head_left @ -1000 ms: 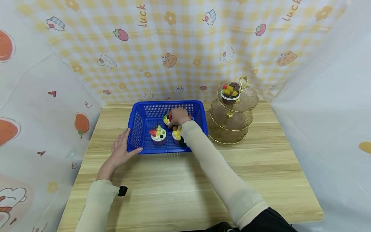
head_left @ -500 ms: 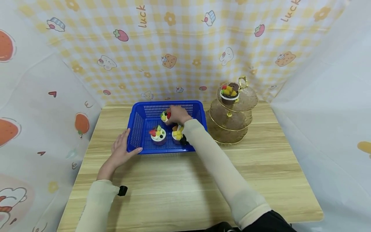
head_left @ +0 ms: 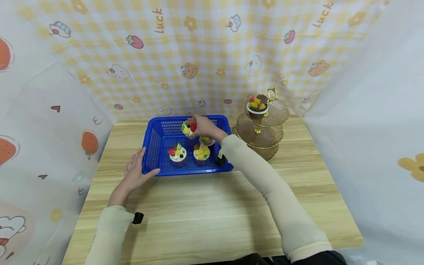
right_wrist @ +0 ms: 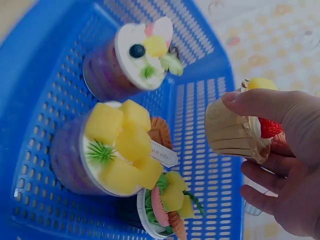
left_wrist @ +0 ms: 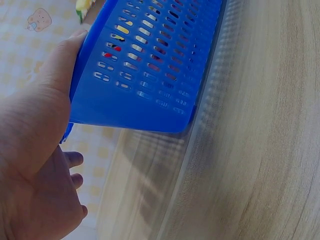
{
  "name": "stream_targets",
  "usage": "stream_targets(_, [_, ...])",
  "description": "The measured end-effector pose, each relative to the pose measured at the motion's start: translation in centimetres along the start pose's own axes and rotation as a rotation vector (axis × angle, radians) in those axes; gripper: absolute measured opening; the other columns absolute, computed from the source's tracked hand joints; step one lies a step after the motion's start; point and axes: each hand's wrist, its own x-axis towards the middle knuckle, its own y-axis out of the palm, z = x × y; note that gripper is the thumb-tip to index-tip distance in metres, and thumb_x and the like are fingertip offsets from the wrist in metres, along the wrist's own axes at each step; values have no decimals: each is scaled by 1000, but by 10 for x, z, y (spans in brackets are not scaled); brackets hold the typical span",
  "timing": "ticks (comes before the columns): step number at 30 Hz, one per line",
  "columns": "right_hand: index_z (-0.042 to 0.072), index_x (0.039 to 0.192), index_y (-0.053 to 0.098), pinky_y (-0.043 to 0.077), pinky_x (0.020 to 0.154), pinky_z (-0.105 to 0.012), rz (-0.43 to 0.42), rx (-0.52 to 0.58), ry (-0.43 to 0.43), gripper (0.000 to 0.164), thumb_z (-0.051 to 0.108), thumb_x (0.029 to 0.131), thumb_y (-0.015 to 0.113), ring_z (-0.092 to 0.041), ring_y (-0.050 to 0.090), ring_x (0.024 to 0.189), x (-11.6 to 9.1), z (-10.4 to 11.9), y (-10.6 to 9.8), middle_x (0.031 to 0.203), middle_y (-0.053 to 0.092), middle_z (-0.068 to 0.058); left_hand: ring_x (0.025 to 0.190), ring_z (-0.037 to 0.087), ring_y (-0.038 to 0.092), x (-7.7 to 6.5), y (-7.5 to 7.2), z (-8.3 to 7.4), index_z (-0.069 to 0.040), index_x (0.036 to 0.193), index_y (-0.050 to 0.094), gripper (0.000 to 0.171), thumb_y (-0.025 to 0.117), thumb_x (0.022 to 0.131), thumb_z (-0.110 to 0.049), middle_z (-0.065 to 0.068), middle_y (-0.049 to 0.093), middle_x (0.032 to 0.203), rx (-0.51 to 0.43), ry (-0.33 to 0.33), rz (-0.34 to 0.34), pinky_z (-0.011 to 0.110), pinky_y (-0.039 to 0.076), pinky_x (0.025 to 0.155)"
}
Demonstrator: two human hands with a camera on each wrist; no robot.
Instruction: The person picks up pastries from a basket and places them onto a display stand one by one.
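Observation:
My right hand [head_left: 206, 126] pinches a cupcake [head_left: 188, 128] over the back of the blue plastic basket [head_left: 158, 171]. In the right wrist view the cupcake has a tan pleated paper cup [right_wrist: 227, 131], tilted sideways, with a strawberry and yellow fruit on top. Three dessert cups stay in the basket: one with cream and berries [head_left: 178, 156], one with mango cubes [head_left: 201, 153], and one with green cream [head_left: 207, 140] partly behind the wrist. My left hand [head_left: 134, 173] holds the basket's front left corner, thumb on the front rim and fingers along the left side.
A three-tier stand [head_left: 261, 134] with gold rims is right of the basket. On its top tier sits a chocolate fruit cup [head_left: 257, 106]. A checked cloth [head_left: 185, 48] hangs behind the wooden table [head_left: 198, 213].
My right hand has lifted the cupcake up and slightly left from among the others, uncovering the green-cream cup. The left hand keeps its place on the basket. The head view has shifted slightly.

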Motion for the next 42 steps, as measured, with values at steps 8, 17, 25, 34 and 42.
stream_targets(8, [11,127,52,55,67,-28,-89,10,-5,65,37,76,83,-17,62,89,-42,3,-12,112,61,-6,149,53,-7,-1,-1,-2,-20,159,-12,112,66,88,-57,25,-5,165,0,-12,19,76,-4,112])
stream_targets(17, [7,123,57,54,82,-35,-361,119,-53,69,37,70,89,-22,62,98,-123,4,-34,114,63,-8,149,52,-10,-1,-3,-1,-22,159,-15,112,64,88,-58,24,-9,166,-3,-19,29,76,-5,112])
stream_targets(25, [5,130,57,50,94,-44,-575,118,-15,83,35,62,95,-27,60,110,-195,-26,-65,124,64,-13,149,53,-9,-2,-7,-3,-21,159,-15,112,64,89,-58,26,-8,165,4,-21,29,76,-5,112])
stream_targets(34, [2,138,50,42,106,-49,-678,163,172,83,27,70,90,-33,53,119,-240,-60,-109,133,57,-19,149,54,-10,-2,-7,-1,-21,159,-15,111,64,89,-57,25,-9,165,-10,-21,30,77,-5,111])
stream_targets(42, [5,139,50,41,101,-39,-785,128,222,81,33,73,88,-23,53,108,-251,-88,-139,122,60,-16,149,55,-9,0,-1,-2,-21,159,-15,111,64,89,-57,26,-8,165,-14,-10,32,78,-5,110])
